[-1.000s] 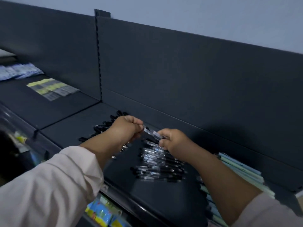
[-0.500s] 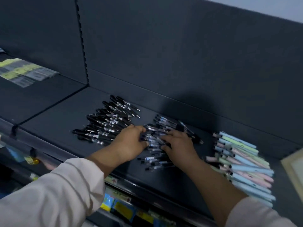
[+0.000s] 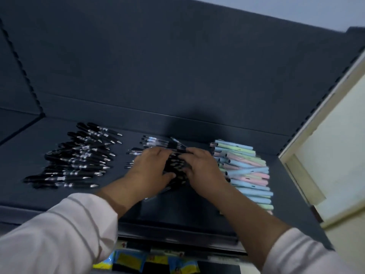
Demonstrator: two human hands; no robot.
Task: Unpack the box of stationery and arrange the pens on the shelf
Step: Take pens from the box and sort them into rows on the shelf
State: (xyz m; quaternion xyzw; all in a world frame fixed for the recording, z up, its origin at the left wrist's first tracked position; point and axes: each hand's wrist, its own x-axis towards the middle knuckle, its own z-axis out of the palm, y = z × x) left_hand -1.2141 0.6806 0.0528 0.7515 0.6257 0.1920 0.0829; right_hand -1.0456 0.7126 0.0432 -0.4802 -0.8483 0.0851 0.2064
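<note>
Left hand (image 3: 150,171) and right hand (image 3: 204,169) rest palm-down, fingers loosely spread, gripping nothing, on the middle pile of pens (image 3: 152,142) on the shelf (image 3: 59,196). The black pens (image 3: 75,161) lie to its left. The pastel pens (image 3: 248,175) lie just beside the right hand.

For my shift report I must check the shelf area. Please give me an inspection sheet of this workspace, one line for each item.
Surface: dark shelf, flat, carrying three groups of pens.
Job's things: black pens at the left in a loose row; clear-barrelled pens in the middle, partly under the hands; pastel pens stacked at the right; no box seen.
Clutter: nothing seen.
Hands: left hand and right hand rest on the middle pile; blur hides whether the fingers grip.
Cables: nothing seen.
Surroundings: dark back panel; yellow and blue packets on the level below; cream wall at the right.
</note>
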